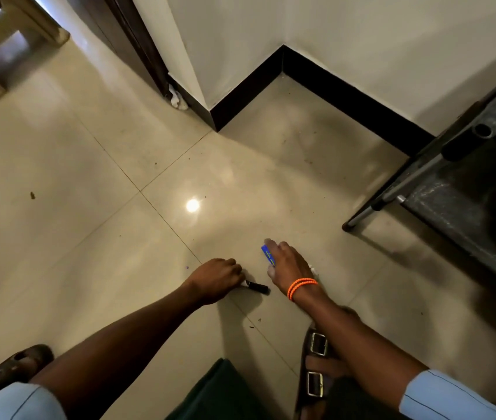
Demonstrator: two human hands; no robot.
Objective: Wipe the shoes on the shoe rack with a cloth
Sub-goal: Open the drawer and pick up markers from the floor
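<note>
Hands (pixel 218 278) (pixel 286 265), two; sandals (pixel 316 368) (pixel 19 363), two.
</note>
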